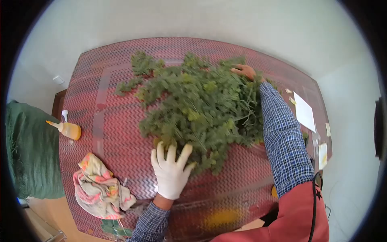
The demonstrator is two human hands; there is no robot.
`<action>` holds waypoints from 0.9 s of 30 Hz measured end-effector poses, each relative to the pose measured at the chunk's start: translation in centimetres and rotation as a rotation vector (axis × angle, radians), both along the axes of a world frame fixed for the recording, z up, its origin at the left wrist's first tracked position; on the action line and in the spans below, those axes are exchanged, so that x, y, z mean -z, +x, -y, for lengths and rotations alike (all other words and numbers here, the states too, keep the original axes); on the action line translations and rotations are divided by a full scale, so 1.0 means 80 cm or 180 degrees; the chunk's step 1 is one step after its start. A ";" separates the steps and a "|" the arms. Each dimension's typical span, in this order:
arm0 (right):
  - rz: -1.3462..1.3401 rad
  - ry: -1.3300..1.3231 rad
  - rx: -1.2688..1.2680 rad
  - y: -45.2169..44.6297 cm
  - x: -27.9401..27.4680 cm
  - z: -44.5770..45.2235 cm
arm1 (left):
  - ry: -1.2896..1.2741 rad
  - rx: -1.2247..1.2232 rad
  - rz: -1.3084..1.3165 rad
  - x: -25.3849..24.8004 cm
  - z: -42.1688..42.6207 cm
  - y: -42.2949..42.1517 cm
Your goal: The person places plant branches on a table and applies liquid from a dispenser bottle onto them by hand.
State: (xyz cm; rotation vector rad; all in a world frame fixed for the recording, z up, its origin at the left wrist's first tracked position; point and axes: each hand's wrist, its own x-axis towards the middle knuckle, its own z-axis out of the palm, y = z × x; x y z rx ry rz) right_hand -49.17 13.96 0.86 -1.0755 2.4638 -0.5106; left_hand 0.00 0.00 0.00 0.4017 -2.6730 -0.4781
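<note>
We spread our gloved left hand (pixel 171 171) wide against leafy branches (pixel 193 105); our right hand (pixel 245 71) touches them, its grip unclear.

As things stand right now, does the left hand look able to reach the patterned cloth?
Probably yes. The gloved left hand is spread at the near edge of the greenery, and the patterned cloth lies to its left, with mostly bare tabletop between and no greenery blocking.
</note>
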 end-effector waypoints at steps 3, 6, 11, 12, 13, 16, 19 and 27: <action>-0.0182 0.0311 -0.0108 0.052 -0.027 -0.002 | -0.0288 -0.0017 -0.0359 0.004 -0.007 -0.006; -0.0334 0.0221 -0.0426 0.124 -0.006 -0.021 | -0.0443 0.0216 -0.0132 -0.009 -0.021 0.025; -0.0336 0.0935 -0.0665 0.216 -0.034 -0.043 | -0.0540 0.0442 0.0038 -0.005 -0.033 0.067; -0.0527 0.1039 -0.0750 0.223 -0.043 -0.040 | -0.0499 0.0403 0.0058 -0.005 -0.034 0.072; -0.0719 0.1142 -0.0832 0.229 -0.053 -0.036 | -0.0509 0.0439 0.0104 -0.007 -0.035 0.082; -0.1209 0.0719 -0.0608 0.270 -0.119 -0.052 | -0.0465 0.0586 0.0553 -0.022 -0.036 0.103; -0.2111 -0.0418 -0.0002 0.322 -0.176 -0.081 | -0.0599 0.0387 0.0909 -0.043 -0.048 0.126; -0.2735 -0.1146 0.0299 0.500 -0.104 -0.166 | -0.0618 -0.0109 0.0839 -0.064 -0.113 0.211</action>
